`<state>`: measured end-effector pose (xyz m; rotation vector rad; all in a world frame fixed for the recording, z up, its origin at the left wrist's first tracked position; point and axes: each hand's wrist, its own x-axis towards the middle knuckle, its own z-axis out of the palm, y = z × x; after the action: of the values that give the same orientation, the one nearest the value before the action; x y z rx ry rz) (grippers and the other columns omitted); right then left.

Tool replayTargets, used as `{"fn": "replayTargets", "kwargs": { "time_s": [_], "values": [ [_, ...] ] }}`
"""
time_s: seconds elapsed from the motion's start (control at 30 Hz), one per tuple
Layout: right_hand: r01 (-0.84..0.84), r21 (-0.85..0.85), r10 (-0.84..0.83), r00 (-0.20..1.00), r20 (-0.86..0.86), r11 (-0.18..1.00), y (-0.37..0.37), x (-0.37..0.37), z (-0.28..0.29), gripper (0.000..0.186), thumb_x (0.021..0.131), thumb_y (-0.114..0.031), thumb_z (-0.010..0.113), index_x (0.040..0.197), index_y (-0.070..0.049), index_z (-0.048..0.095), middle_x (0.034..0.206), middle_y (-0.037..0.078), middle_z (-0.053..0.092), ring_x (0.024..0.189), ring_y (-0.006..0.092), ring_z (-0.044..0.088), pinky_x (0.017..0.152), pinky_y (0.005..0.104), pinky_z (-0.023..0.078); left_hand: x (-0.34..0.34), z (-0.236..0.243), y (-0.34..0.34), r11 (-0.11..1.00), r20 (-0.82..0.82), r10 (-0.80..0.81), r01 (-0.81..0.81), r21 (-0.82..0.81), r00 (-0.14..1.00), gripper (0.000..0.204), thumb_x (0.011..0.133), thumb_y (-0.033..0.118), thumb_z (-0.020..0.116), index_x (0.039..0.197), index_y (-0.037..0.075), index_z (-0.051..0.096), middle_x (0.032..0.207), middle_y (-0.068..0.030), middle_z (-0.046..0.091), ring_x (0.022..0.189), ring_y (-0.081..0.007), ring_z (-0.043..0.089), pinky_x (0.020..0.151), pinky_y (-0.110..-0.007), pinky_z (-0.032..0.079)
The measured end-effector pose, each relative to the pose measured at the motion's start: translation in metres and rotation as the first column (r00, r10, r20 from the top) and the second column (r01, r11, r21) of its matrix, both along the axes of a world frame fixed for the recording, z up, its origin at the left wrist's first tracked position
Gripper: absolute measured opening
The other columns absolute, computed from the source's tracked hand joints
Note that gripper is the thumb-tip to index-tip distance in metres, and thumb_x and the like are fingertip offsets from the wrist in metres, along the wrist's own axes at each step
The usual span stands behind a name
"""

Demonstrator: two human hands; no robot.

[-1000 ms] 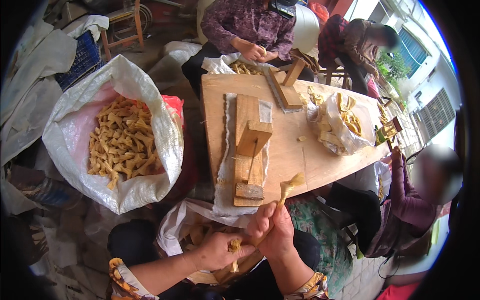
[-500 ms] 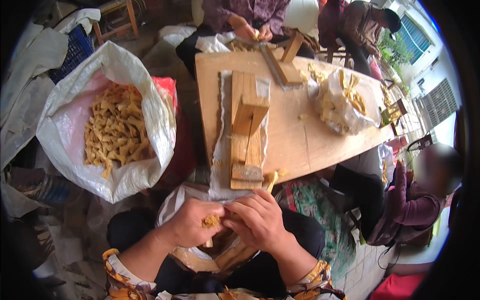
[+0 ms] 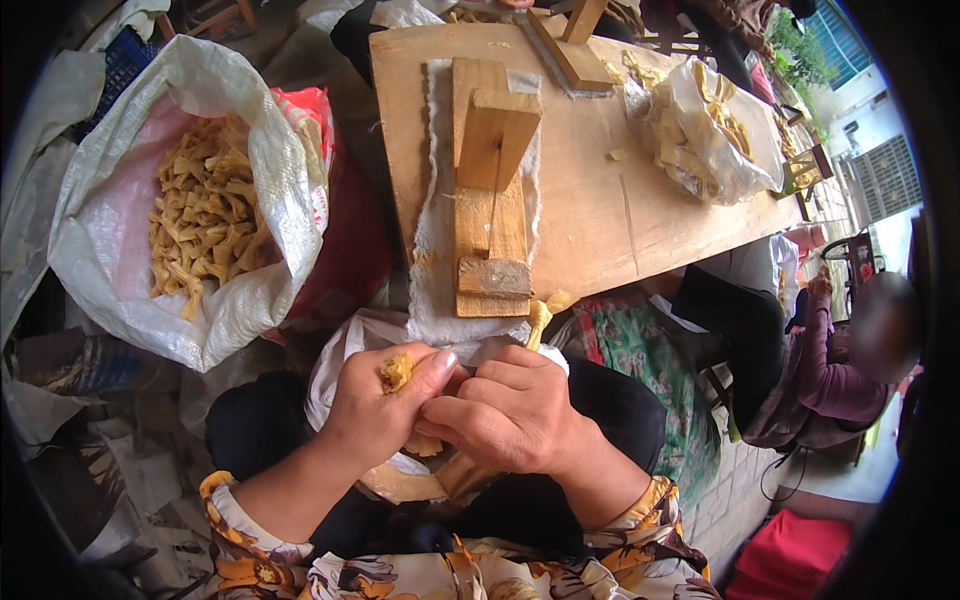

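My left hand (image 3: 370,400) is closed around a yellowish-brown, fibrous piece (image 3: 396,373), its frayed end poking out above the fingers by the thumb. Pressed against it, my right hand (image 3: 510,410) has its fingers curled in at the same piece; what exactly they pinch is hidden. Both hands are over my lap, above an open white bag (image 3: 340,360) that has a wooden rim or frame (image 3: 400,485) at its near side. Just beyond the right knuckles, a pale yellow knotted strip (image 3: 540,320) lies by the table edge; I cannot tell whether the right hand touches it.
On the wooden table (image 3: 590,220) stands a wooden block device (image 3: 490,220) with an upright post, on a white cloth. A clear bag (image 3: 700,140) of yellow strips sits farther right. At left is a large white sack (image 3: 270,180) of brownish pieces (image 3: 210,210). A person (image 3: 820,370) sits at right.
The view has tipped downward, so the table and sack sit higher. My left thumb now lies extended beside the frayed end, and my right fingers have curled in more tightly.
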<state>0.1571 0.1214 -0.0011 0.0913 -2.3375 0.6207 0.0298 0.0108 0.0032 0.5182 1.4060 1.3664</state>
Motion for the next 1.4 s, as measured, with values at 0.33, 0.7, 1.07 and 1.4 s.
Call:
{"fn": "replayTargets", "kwargs": {
  "time_s": [0.33, 0.7, 1.07, 1.4],
  "values": [
    [0.058, 0.050, -0.052, 0.993, -0.103, 0.997, 0.000, -0.003, 0.004, 0.029, 0.069, -0.006, 0.067, 0.098, -0.003, 0.062, 0.061, -0.003, 0.047, 0.050, 0.0118, 0.047, 0.048, 0.0252, 0.035, 0.001, 0.000, 0.002, 0.998, -0.066, 0.062, -0.062, -0.002, 0.996, 0.025, 0.089, 0.012, 0.064, 0.066, 0.004, 0.058, 0.061, 0.0051, 0.050, 0.059, -0.0010, 0.043, 0.049, -0.022, 0.035],
    [0.183, -0.111, -0.188, 0.982, -0.033, 0.977, 0.015, 0.012, 0.014, 0.009, 0.084, -0.013, 0.064, 0.079, -0.007, 0.062, 0.062, 0.002, 0.055, 0.049, 0.0198, 0.051, 0.050, 0.0324, 0.039, -0.012, 0.008, -0.010, 0.664, 0.320, -0.709, 0.442, 0.603, 0.628, 0.029, 0.085, 0.018, 0.073, 0.103, -0.004, 0.069, 0.078, -0.0061, 0.070, 0.072, -0.0159, 0.066, 0.069, -0.027, 0.051],
    [0.356, -0.910, 0.701, 0.705, 0.111, -0.214, 0.009, 0.017, -0.009, 0.024, 0.095, -0.024, 0.060, 0.096, -0.001, 0.066, 0.064, 0.001, 0.059, 0.046, 0.0036, 0.044, 0.040, 0.0181, 0.030, -0.024, 0.008, 0.004, 0.706, -0.949, 0.245, 0.634, 0.316, 0.200, 0.013, 0.073, 0.024, 0.072, 0.085, 0.019, 0.070, 0.065, 0.0032, 0.042, 0.056, -0.0133, 0.045, 0.047, -0.027, 0.038],
    [0.105, -0.994, -0.086, 0.991, 0.105, 0.000, -0.030, 0.011, -0.001, 0.009, 0.091, -0.005, 0.064, 0.094, 0.001, 0.060, 0.071, 0.007, 0.062, 0.052, 0.0086, 0.052, 0.046, 0.0202, 0.041, -0.011, -0.002, -0.005, 0.817, -0.863, 0.433, 0.292, 0.498, 0.261, 0.030, 0.073, 0.012, 0.072, 0.102, 0.008, 0.071, 0.099, -0.0083, 0.066, 0.073, -0.0196, 0.063, 0.060, -0.030, 0.052]
  ]
}}
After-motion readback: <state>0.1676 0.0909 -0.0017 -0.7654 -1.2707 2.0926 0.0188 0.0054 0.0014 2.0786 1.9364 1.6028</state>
